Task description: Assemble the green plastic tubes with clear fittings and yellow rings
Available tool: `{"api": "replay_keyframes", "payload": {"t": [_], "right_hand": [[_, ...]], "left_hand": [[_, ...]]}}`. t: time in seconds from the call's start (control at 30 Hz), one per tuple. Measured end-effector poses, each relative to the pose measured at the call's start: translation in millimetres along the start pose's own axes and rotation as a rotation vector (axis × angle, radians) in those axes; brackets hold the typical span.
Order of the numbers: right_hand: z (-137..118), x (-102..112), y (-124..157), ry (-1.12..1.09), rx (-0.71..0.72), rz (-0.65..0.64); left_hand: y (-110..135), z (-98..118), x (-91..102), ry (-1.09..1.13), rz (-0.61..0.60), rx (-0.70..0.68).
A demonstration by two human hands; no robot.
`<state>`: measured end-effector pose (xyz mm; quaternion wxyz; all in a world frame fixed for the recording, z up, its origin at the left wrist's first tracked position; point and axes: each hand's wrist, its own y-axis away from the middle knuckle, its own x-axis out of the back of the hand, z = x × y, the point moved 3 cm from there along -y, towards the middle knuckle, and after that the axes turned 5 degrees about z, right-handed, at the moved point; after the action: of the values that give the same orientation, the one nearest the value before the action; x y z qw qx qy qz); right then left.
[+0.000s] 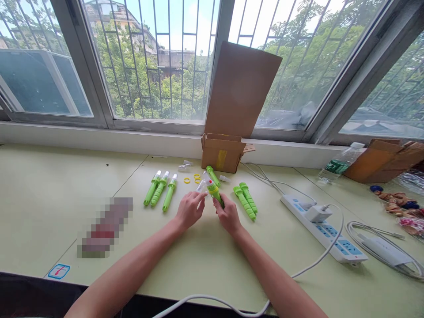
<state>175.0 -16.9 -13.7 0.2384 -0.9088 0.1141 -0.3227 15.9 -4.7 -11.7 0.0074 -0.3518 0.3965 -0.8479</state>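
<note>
1. My right hand (228, 214) is gripping a green tube (214, 194) by its near part, fingers wrapped around it. My left hand (190, 210) is hovering just to its left, fingers half curled towards it. The view is poor here: I cannot tell whether those fingers are pinching or touching the tube, or the small clear piece (200, 186) beside it.

2. The green tube is sitting in my grasp, seemingly above the table (205, 256), on the near side of the cardboard box (212, 157).

3. I am judging the grip a risk: with only the near part being held, a sideways push from the left could be twisting the tube loose.

4. If the clear tip (207, 178) is seating crookedly, a hard squeeze could be popping it off among the yellow rings (197, 179). A low sweep could be scattering those, or rolling the loose green tube (213, 176) lying just beyond.

5. The held tube's long axis is slanting from near right to far left, the clear tip pointing far left and apparently upward, the other end pointing back towards my right palm.
</note>
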Motion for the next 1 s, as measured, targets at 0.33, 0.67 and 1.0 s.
{"api": "replay_keyframes", "payload": {"t": [0.33,0.67,1.0], "right_hand": [[1.2,0.8,-1.0,0.067,0.028,0.002],[2.9,-3.4,-1.5,0.199,0.107,-0.064],[3.9,-4.9,-1.4,0.255,0.12,-0.096]], "left_hand": [[-9.8,-26.5,26.3,0.338,0.455,0.487],[-14.7,-39.4,41.7,0.523,0.719,0.604],[-14.2,-41.6,38.4,0.55,0.652,0.649]]}}
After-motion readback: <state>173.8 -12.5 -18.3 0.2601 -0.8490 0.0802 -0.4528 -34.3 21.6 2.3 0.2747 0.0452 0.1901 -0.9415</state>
